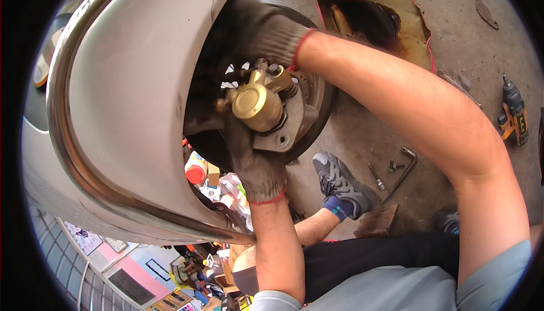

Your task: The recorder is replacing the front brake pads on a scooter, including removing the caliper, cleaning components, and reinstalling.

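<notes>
A gold-coloured brake caliper (255, 104) on a grey metal bracket (286, 130) sits inside the wheel arch, in front of a dark round wheel part (323, 98). My left hand (249, 161), in a dark knit glove with a red cuff, grips the caliper from below and its left side. Shadow and the caliper cover part of those fingers. Above the caliper, my right hand (269, 33) reaches into the arch in a similar glove. Motion blur and darkness hide its fingers, so its hold does not show.
The pale car fender (130, 101) curves around the left side. On the concrete lie an opened, stained metal can (374, 13), a cordless impact wrench (514, 110), an L-shaped wrench (403, 175), a socket tool (375, 176) and a wooden block (377, 221). My shoe (340, 183) is near the wheel.
</notes>
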Demonstrator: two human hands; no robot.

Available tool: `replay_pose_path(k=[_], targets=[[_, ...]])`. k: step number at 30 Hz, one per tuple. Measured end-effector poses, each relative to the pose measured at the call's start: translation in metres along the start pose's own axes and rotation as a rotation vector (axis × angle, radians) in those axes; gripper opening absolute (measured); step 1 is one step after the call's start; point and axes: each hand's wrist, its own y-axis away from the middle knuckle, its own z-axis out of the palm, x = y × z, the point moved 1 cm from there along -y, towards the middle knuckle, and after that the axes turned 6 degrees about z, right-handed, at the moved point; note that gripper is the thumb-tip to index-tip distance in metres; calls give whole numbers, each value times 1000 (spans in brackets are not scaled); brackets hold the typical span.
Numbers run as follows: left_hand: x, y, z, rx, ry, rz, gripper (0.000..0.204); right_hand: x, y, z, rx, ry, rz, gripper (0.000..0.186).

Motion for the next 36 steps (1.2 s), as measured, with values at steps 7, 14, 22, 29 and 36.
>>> replay_pose_path(k=[7, 14, 22, 29, 36], targets=[[-1, 3, 0, 32, 13, -12, 46, 22, -7, 6, -48, -449, 72, 22], [4, 5, -3, 33, -46, 8, 50, -10, -12, -34, -540, -233, 118, 29], [-1, 3, -1, -60, -29, 33, 50, 35, -12, -2, 64, -378, 430, 23], [2, 3, -3, -23, -82, 43, 49, -18, -33, -34, -367, -1048, -109, 42], [-6, -1, 2, -70, 95, -56, 51, 41, -40, -7, -437, -465, 173, 42]])
